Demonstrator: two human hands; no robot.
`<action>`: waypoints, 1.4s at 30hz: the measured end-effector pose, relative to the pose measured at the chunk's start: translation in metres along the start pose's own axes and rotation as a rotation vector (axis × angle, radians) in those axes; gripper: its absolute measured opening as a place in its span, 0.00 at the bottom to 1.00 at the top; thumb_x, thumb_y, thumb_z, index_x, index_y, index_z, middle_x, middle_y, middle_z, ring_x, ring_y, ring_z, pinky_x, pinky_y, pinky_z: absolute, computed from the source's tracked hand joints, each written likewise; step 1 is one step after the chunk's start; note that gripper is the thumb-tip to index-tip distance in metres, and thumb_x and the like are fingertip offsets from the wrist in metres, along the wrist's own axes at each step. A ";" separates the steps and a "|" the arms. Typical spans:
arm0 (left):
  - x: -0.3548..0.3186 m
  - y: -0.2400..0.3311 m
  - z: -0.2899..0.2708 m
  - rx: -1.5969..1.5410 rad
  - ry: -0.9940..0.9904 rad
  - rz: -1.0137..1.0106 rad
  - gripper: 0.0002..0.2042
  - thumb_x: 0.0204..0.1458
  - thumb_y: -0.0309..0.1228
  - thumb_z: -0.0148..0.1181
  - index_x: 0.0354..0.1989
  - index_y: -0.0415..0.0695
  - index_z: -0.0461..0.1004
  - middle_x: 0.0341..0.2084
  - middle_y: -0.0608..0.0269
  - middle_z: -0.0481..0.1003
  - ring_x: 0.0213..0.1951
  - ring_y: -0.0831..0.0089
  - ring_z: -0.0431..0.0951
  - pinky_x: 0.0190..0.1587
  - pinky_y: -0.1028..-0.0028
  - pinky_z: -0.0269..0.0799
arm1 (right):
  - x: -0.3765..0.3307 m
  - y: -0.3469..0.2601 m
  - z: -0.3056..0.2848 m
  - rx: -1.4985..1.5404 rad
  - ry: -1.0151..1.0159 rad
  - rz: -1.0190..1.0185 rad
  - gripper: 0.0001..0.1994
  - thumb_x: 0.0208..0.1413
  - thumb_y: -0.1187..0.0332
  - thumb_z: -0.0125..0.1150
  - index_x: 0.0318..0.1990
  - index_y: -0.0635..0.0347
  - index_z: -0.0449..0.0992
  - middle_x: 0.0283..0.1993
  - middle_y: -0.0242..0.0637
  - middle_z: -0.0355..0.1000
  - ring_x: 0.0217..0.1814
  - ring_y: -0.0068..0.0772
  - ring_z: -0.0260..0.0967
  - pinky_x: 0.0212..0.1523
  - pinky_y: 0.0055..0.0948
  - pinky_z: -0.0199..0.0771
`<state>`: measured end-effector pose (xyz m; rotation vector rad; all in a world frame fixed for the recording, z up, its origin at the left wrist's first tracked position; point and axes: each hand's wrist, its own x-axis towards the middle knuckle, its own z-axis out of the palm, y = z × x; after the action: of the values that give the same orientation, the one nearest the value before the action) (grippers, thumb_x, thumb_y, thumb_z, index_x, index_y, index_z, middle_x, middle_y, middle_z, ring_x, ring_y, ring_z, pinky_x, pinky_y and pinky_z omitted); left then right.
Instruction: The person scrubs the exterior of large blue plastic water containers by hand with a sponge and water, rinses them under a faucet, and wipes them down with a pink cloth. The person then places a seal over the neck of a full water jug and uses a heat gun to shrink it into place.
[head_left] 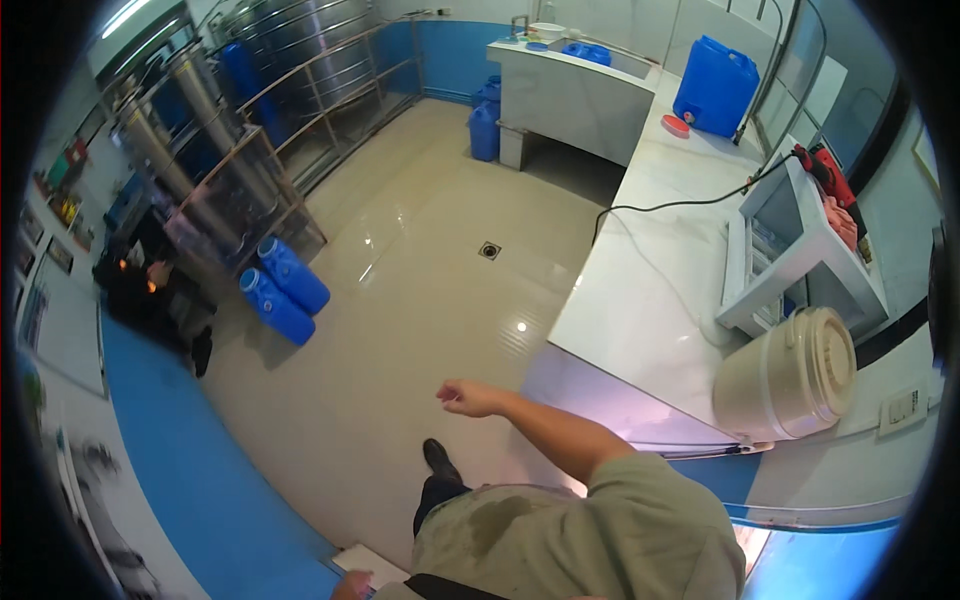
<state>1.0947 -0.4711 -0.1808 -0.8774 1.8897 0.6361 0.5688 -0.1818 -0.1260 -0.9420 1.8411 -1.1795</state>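
A cream, glossy floor (390,365) fills the centre of the frame, with a square metal drain (489,251) set into it. From centre right to upper right runs a shiny white counter (640,290), the surface nearest the person's right hand (472,397); its near corner points toward that hand, well short of touching. The right hand hangs over the floor at lower centre, fingers loosely curled, with nothing visible in them. The left hand (352,585) is cut off by the lower edge; its fingers' state cannot be told.

A ribbed beige lidded barrel (765,385) stands at the counter's near end, beside a grey open-framed stand (800,265). A thin black cable (680,204) crosses the counter and drops over its left edge. Floor stretches between that edge and two blue plastic jugs (280,308) at centre left, and on toward the white trough (570,100) at upper centre.
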 end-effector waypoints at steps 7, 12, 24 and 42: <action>0.200 0.155 -0.326 -0.502 0.462 0.185 0.26 0.58 0.41 0.59 0.62 0.38 0.69 0.56 0.44 0.73 0.58 0.53 0.73 0.59 0.60 0.69 | 0.091 -0.024 -0.132 0.163 0.392 0.130 0.18 0.63 0.65 0.59 0.56 0.64 0.71 0.53 0.44 0.77 0.56 0.34 0.74 0.58 0.32 0.73; 0.253 0.383 -0.498 -0.147 0.460 0.520 0.26 0.56 0.40 0.59 0.59 0.34 0.71 0.49 0.45 0.78 0.50 0.56 0.79 0.54 0.62 0.73 | 0.151 -0.010 -0.246 0.351 0.662 0.076 0.17 0.62 0.64 0.60 0.55 0.63 0.72 0.52 0.42 0.77 0.55 0.33 0.74 0.57 0.32 0.73; 0.278 0.734 -0.681 0.354 0.378 0.404 0.18 0.63 0.43 0.52 0.42 0.39 0.80 0.32 0.53 0.82 0.28 0.62 0.82 0.37 0.63 0.77 | 0.258 0.092 -0.580 0.400 0.905 0.227 0.18 0.60 0.63 0.62 0.55 0.63 0.73 0.49 0.41 0.77 0.50 0.31 0.74 0.51 0.31 0.74; 0.545 1.341 -0.866 0.779 0.068 0.934 0.21 0.57 0.43 0.54 0.49 0.37 0.73 0.46 0.39 0.76 0.48 0.46 0.77 0.52 0.55 0.73 | 0.192 0.215 -1.057 0.292 1.335 0.496 0.18 0.58 0.68 0.62 0.54 0.63 0.72 0.38 0.34 0.77 0.40 0.24 0.73 0.44 0.26 0.73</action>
<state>-0.5915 -0.4507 -0.2010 0.5278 2.2982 0.3142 -0.4786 0.1274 -0.0456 0.6903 2.4778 -1.8296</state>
